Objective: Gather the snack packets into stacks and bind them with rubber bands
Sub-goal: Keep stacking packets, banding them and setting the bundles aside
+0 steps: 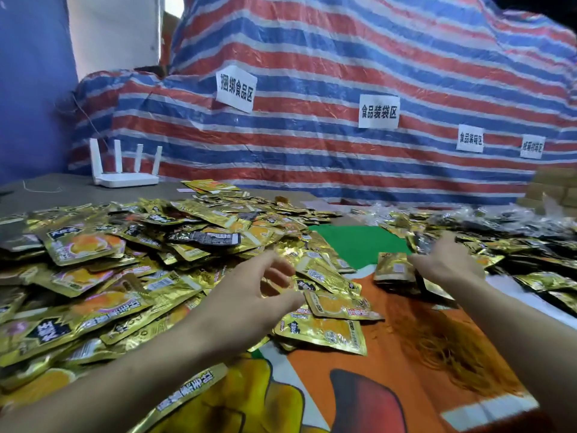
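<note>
Now the left hand [259,287] hangs loosely curled, gripping nothing, over the packets [125,260] heaped at left, while the right hand [448,264] touches a small stack [394,266], its grip too blurred to tell, rubber bands [452,351] nearby.

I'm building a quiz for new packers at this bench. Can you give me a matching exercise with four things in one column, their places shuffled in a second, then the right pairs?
Things
1. white four-antenna router
2. loose heap of gold foil snack packets
3. tangle of thin orange rubber bands
4. small squared stack of gold packets

Places
A. on the orange printed cloth, near right
B. far left of the grey table, by the striped tarp
C. filling the left side, beside the left hand
D. just left of the right hand, below the green patch

Pairs: 1-B, 2-C, 3-A, 4-D
</note>
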The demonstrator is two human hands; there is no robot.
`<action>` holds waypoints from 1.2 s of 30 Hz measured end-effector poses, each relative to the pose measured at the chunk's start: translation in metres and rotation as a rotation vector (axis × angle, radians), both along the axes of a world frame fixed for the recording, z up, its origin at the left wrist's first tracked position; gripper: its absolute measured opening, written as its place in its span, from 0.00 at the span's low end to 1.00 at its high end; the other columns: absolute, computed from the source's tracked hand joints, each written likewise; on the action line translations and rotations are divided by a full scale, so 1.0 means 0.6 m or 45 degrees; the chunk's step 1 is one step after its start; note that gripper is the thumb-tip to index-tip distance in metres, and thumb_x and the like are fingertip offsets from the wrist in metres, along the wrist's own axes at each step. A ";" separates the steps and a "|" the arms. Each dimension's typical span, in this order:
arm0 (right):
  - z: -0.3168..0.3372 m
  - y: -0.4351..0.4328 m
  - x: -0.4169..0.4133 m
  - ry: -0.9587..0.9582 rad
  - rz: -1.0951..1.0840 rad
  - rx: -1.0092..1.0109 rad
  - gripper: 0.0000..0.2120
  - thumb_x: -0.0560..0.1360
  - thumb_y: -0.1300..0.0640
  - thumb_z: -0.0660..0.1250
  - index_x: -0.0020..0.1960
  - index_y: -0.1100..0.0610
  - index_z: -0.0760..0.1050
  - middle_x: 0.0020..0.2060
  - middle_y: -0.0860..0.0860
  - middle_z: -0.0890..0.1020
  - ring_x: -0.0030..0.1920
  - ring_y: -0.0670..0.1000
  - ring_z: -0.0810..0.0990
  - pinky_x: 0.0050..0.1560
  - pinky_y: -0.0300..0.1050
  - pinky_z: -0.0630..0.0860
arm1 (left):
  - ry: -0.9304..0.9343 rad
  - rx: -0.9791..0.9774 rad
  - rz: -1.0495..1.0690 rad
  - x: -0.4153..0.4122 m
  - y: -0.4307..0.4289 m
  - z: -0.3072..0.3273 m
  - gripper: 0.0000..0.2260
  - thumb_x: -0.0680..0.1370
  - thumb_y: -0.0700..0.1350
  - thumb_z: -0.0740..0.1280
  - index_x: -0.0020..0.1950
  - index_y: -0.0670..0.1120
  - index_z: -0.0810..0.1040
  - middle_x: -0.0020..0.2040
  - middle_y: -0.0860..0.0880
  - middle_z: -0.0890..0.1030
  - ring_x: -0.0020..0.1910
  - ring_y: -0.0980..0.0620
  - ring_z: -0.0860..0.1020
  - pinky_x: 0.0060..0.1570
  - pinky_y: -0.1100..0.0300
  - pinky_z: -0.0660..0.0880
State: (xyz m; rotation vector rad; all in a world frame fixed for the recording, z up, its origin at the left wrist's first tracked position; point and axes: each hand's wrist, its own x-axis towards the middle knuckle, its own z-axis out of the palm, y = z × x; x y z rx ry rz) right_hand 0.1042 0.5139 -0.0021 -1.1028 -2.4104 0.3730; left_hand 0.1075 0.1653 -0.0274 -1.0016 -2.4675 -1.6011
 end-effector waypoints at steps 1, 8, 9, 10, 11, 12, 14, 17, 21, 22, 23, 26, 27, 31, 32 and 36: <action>-0.006 0.017 -0.003 -0.018 -0.064 -0.020 0.32 0.76 0.44 0.71 0.68 0.61 0.62 0.61 0.65 0.76 0.60 0.65 0.76 0.56 0.55 0.74 | 0.009 -0.013 0.002 -0.002 -0.001 -0.004 0.08 0.77 0.54 0.72 0.54 0.59 0.77 0.52 0.59 0.80 0.49 0.65 0.78 0.46 0.68 0.76; -0.050 0.044 -0.038 -0.074 -0.121 -0.057 0.35 0.76 0.35 0.67 0.67 0.64 0.67 0.67 0.68 0.71 0.67 0.68 0.71 0.63 0.58 0.73 | 0.058 -0.093 0.017 -0.010 -0.001 -0.015 0.07 0.77 0.54 0.70 0.54 0.62 0.77 0.52 0.60 0.78 0.51 0.65 0.76 0.48 0.63 0.76; -0.052 0.042 -0.041 -0.071 -0.126 -0.066 0.36 0.77 0.34 0.65 0.66 0.65 0.68 0.69 0.68 0.70 0.68 0.68 0.70 0.65 0.59 0.71 | 0.058 -0.108 0.020 -0.010 -0.001 -0.014 0.07 0.77 0.54 0.70 0.54 0.62 0.77 0.53 0.60 0.78 0.52 0.64 0.76 0.48 0.64 0.75; -0.054 0.038 -0.043 -0.070 -0.129 -0.075 0.35 0.77 0.35 0.65 0.66 0.65 0.69 0.70 0.68 0.68 0.69 0.68 0.68 0.66 0.60 0.70 | 0.065 -0.136 0.026 -0.009 -0.003 -0.013 0.08 0.77 0.54 0.70 0.55 0.62 0.76 0.53 0.60 0.78 0.52 0.63 0.76 0.48 0.65 0.75; -0.055 0.034 -0.043 -0.076 -0.130 -0.082 0.33 0.77 0.37 0.65 0.66 0.65 0.69 0.71 0.69 0.67 0.71 0.69 0.66 0.67 0.61 0.69 | 0.081 -0.181 0.031 -0.007 -0.007 -0.012 0.09 0.77 0.54 0.71 0.55 0.62 0.76 0.54 0.60 0.77 0.53 0.62 0.76 0.48 0.66 0.74; -0.056 0.030 -0.042 -0.093 -0.130 -0.086 0.32 0.77 0.40 0.66 0.67 0.65 0.69 0.72 0.69 0.66 0.72 0.69 0.65 0.68 0.62 0.67 | 0.104 -0.249 0.037 -0.005 -0.012 -0.009 0.10 0.77 0.54 0.71 0.57 0.62 0.75 0.55 0.60 0.76 0.53 0.61 0.76 0.49 0.65 0.74; -0.055 0.009 -0.033 -0.161 -0.131 -0.036 0.34 0.77 0.42 0.67 0.71 0.65 0.65 0.73 0.69 0.63 0.73 0.69 0.62 0.71 0.63 0.64 | 0.165 -0.456 0.064 -0.001 -0.029 -0.004 0.15 0.76 0.55 0.71 0.60 0.61 0.73 0.57 0.59 0.74 0.57 0.59 0.74 0.56 0.58 0.75; -0.031 -0.050 -0.009 -0.198 0.131 0.170 0.42 0.74 0.32 0.68 0.73 0.62 0.65 0.74 0.66 0.64 0.74 0.66 0.63 0.72 0.62 0.64 | 0.236 -0.843 0.139 0.008 -0.064 0.007 0.23 0.73 0.62 0.71 0.66 0.61 0.70 0.62 0.58 0.71 0.64 0.56 0.71 0.64 0.54 0.72; 0.001 -0.153 0.034 -0.460 1.118 -0.072 0.58 0.56 0.19 0.69 0.78 0.45 0.59 0.77 0.50 0.64 0.71 0.48 0.67 0.72 0.48 0.65 | 0.186 -1.292 0.236 0.016 -0.105 0.007 0.40 0.68 0.72 0.70 0.75 0.59 0.62 0.69 0.55 0.66 0.69 0.50 0.67 0.67 0.51 0.70; 0.000 -0.177 0.041 -0.580 1.213 -0.063 0.59 0.54 0.19 0.70 0.78 0.41 0.56 0.78 0.47 0.61 0.72 0.47 0.64 0.72 0.47 0.62 | 0.136 -1.375 0.247 0.015 -0.111 0.004 0.43 0.67 0.73 0.70 0.76 0.57 0.60 0.70 0.53 0.65 0.70 0.49 0.66 0.67 0.49 0.70; -0.007 -0.194 0.041 -0.666 1.243 0.017 0.60 0.53 0.19 0.71 0.79 0.38 0.54 0.79 0.47 0.59 0.75 0.49 0.62 0.74 0.49 0.61 | 0.089 -1.439 0.246 0.016 -0.115 0.003 0.43 0.67 0.73 0.69 0.76 0.55 0.61 0.70 0.51 0.66 0.70 0.48 0.66 0.67 0.49 0.71; -0.033 -0.231 0.023 -0.803 1.235 0.181 0.57 0.58 0.23 0.73 0.79 0.37 0.52 0.76 0.51 0.62 0.77 0.56 0.61 0.76 0.55 0.63 | 0.116 -1.503 0.194 0.010 -0.121 0.002 0.31 0.72 0.69 0.69 0.65 0.49 0.72 0.57 0.50 0.71 0.58 0.49 0.73 0.57 0.53 0.74; -0.037 -0.237 0.017 -0.818 1.227 0.159 0.55 0.59 0.25 0.73 0.79 0.37 0.54 0.75 0.51 0.64 0.75 0.56 0.63 0.74 0.54 0.65 | 0.172 -1.507 0.195 0.004 -0.123 0.003 0.25 0.74 0.64 0.70 0.61 0.47 0.74 0.54 0.49 0.73 0.55 0.48 0.75 0.54 0.52 0.76; -0.024 -0.234 0.010 -0.724 1.213 0.185 0.40 0.70 0.36 0.76 0.77 0.44 0.65 0.71 0.49 0.72 0.69 0.53 0.71 0.66 0.46 0.70 | 0.362 -1.504 0.286 -0.021 -0.142 0.003 0.11 0.76 0.48 0.68 0.52 0.43 0.74 0.55 0.46 0.73 0.54 0.45 0.77 0.53 0.46 0.78; -0.022 -0.232 0.012 -0.708 1.207 0.213 0.36 0.72 0.41 0.75 0.76 0.45 0.66 0.72 0.49 0.73 0.69 0.52 0.72 0.65 0.45 0.70 | 0.365 -1.477 0.330 -0.025 -0.148 -0.001 0.10 0.75 0.47 0.68 0.51 0.44 0.71 0.55 0.48 0.70 0.55 0.46 0.76 0.51 0.48 0.77; -0.035 -0.234 0.020 -0.676 1.112 0.352 0.23 0.77 0.46 0.67 0.69 0.53 0.72 0.63 0.54 0.80 0.59 0.54 0.78 0.60 0.48 0.76 | 0.316 -1.366 0.577 -0.026 -0.155 -0.030 0.10 0.77 0.42 0.64 0.54 0.46 0.66 0.65 0.44 0.63 0.65 0.45 0.71 0.47 0.55 0.73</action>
